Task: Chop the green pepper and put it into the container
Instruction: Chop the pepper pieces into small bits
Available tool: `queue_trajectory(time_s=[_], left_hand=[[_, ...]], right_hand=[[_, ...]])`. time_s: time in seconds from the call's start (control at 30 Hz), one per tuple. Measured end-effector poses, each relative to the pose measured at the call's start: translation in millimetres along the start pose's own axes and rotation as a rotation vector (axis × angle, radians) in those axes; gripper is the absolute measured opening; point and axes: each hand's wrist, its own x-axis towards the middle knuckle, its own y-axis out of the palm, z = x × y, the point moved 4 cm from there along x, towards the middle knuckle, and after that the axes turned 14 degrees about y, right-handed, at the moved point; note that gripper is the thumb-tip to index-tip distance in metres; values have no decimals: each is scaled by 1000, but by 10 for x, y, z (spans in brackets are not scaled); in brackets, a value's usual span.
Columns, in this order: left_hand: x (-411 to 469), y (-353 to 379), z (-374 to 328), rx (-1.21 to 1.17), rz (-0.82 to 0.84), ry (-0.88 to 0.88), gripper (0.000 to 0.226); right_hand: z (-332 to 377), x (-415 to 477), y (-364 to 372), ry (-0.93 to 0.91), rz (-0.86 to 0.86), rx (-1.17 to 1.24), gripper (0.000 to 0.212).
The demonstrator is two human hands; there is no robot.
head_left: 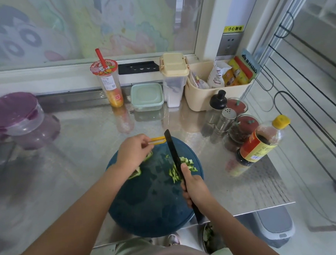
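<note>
Right hand (193, 187) grips the handle of a black knife (172, 151), its blade lying across the round blue cutting board (151, 206). Chopped green pepper pieces (188, 162) lie against the blade, just ahead of that hand. Left hand (132, 150), fingers curled, sits over an uncut green pepper strip (136, 174); whether it holds the strip cannot be told.

Steel counter (82, 141): blue chop board (152, 202), drink cup (108, 83), sauce btl (259, 141).
</note>
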Motion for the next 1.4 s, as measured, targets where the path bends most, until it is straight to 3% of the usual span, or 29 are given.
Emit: queue_trajectory(time_s=[0.13, 0.23, 0.53, 0.6, 0.73, 0.93, 1.2, 1.4], left_hand=[[128, 14, 238, 373, 453, 40, 74], [146, 102, 327, 464, 575, 141, 78], [-6, 226, 69, 350, 371, 269, 66], [-83, 240, 22, 221, 338, 198, 61], [-308, 379, 46, 149, 433, 52, 33], [-517, 462, 29, 109, 257, -58, 57], [-575, 531, -33, -31, 175, -137, 54], [-627, 550, -81, -90, 149, -156, 56]], right_hand=[[0, -10, 0, -6, -12, -22, 61], [-4, -16, 3, -6, -14, -29, 60], [-63, -37, 57, -5, -2, -26, 58], [-81, -43, 80, -24, -26, -50, 58], [-154, -40, 167, -71, -31, -82, 59], [-188, -10, 217, -121, -106, -304, 65], [-243, -40, 255, -216, -158, -554, 54], [-312, -1, 284, -207, -203, -581, 54]])
